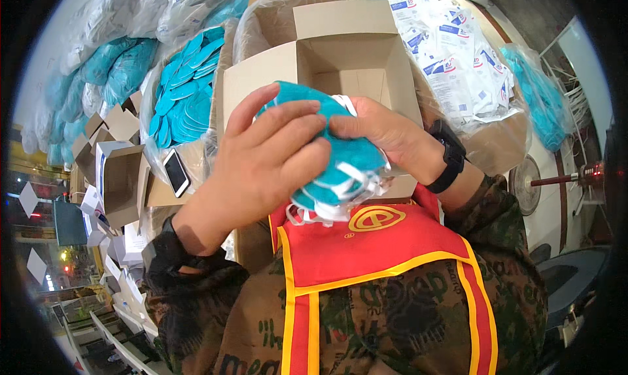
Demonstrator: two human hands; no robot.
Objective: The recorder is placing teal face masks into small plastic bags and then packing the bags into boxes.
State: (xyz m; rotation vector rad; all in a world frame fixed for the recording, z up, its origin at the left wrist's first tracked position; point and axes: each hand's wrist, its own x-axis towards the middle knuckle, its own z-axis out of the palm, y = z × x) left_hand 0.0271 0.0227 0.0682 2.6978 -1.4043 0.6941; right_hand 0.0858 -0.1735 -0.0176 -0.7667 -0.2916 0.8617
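Note:
A stack of teal cup-shaped face masks (353, 158) with white straps is held up in front of my chest. My left hand (261, 154) presses its curled fingers over the left and upper side of the stack. My right hand (392, 134) grips the right side, its thumb on the teal surface and its other fingers hidden behind. Loose straps and white edges hang from the lower end of the stack. Just beyond my hands stands an open cardboard box (400, 74) with raised flaps; the part of its inside that shows holds nothing.
Left of the box, a plastic-lined carton holds many loose teal masks (186, 93). To the right, another lined carton is heaped with white printed packets (451, 54). A phone (176, 172) lies at the left, near small open cartons (121, 185). Bagged masks (124, 71) are piled far left.

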